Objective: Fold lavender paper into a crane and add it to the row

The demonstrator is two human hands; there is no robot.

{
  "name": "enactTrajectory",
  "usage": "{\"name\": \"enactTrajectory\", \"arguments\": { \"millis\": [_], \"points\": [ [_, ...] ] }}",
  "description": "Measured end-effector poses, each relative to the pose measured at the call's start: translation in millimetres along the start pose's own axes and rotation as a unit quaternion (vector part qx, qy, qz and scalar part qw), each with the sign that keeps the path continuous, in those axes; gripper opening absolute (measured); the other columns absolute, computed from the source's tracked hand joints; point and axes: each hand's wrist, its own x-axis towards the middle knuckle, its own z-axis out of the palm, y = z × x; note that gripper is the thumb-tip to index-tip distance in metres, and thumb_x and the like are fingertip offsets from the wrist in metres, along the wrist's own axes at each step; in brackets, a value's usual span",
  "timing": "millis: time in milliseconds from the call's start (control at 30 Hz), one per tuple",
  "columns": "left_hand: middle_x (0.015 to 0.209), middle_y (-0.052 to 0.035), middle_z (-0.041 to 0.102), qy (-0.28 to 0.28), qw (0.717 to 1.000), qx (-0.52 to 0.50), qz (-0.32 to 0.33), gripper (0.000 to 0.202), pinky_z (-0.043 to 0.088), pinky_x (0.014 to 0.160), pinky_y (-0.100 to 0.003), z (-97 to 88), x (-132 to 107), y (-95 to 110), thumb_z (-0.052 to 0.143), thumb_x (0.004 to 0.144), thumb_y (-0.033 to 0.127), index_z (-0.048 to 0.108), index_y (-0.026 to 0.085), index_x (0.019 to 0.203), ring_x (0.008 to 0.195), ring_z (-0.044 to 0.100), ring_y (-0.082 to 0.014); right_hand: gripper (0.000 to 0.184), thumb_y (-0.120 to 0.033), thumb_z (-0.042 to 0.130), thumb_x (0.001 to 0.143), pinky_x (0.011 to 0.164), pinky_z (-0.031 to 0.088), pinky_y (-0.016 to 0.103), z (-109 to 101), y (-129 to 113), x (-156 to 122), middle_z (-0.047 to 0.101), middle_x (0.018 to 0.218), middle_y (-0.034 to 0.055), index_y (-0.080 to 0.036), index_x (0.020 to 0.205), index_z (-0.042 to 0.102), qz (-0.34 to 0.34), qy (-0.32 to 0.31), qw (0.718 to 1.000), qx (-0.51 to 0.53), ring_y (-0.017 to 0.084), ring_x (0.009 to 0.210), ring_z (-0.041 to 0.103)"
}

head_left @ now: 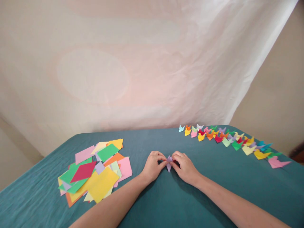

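A small piece of folded lilac origami paper [169, 164] is held between my two hands, just above the table in the middle of the view. It narrows to a point at the bottom, and small tips show at its top. My left hand [154, 165] pinches its left side between thumb and fingers. On the right side, my right hand [184, 166] grips it the same way. The fingertips cover part of the folds.
Loose sheets of coloured paper [102, 183] lie in a spread pile to the left. Several rows of folded paper cranes [227, 142] stand along the back right. A dark green cloth [152, 205] covers the table, and a pale sheet [142, 79] hangs behind it.
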Motion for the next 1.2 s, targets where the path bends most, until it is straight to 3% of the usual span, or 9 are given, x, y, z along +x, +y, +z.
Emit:
{"name": "enactTrajectory", "arguments": {
  "millis": [567, 700, 867, 1200],
  "points": [
    [0.085, -0.0018, 0.064, -0.029, 0.996, 0.082, -0.001, 0.006, 0.038, 0.081, -0.03, 1.4, 2.5, -7.4, 0.065, 0.075, 0.026, 0.067, 0.021, 0.072, 0.088, 0.054, -0.0191, 0.006, -0.021, 0.056, 0.082, 0.077, 0.041, 0.033, 6.4, 8.6, 2.6, 0.054, 0.09, 0.0047, -0.019, 0.075, 0.056, 0.019, -0.031, 0.999, 0.033, 0.019, 0.087, 0.051],
    [0.084, -0.0022, 0.064, -0.022, 0.997, 0.067, -0.004, 0.007, 0.039, 0.081, -0.03, 1.9, 2.0, -7.8, 0.065, 0.075, 0.027, 0.068, 0.021, 0.073, 0.087, 0.055, -0.0188, 0.006, -0.021, 0.056, 0.082, 0.077, 0.042, 0.033, 7.2, 9.3, 1.9, 0.054, 0.09, 0.0048, -0.02, 0.076, 0.055, 0.015, -0.025, 0.999, 0.031, 0.019, 0.086, 0.051],
    [0.087, -0.0017, 0.065, -0.01, 1.0, 0.011, 0.022, 0.012, 0.039, 0.082, -0.028, -0.3, 1.0, -2.9, 0.066, 0.076, 0.028, 0.068, 0.022, 0.086, 0.089, 0.055, -0.0176, 0.006, -0.021, 0.054, 0.083, 0.077, 0.042, 0.034, 6.2, 8.7, -0.1, 0.055, 0.089, 0.0048, -0.019, 0.077, 0.055, 0.003, -0.013, 0.999, 0.04, 0.019, 0.085, 0.051],
    [0.079, -0.0014, 0.065, -0.029, 0.997, -0.063, 0.014, 0.014, 0.043, 0.075, -0.024, -1.4, 1.4, 1.2, 0.059, 0.082, 0.028, 0.07, 0.02, 0.08, 0.077, 0.059, -0.014, 0.014, -0.026, 0.054, 0.086, 0.078, 0.043, 0.031, -1.5, 2.5, 2.4, 0.059, 0.088, 0.0041, -0.021, 0.081, 0.066, -0.002, -0.028, 0.994, 0.105, 0.017, 0.086, 0.054]
  ]
}}
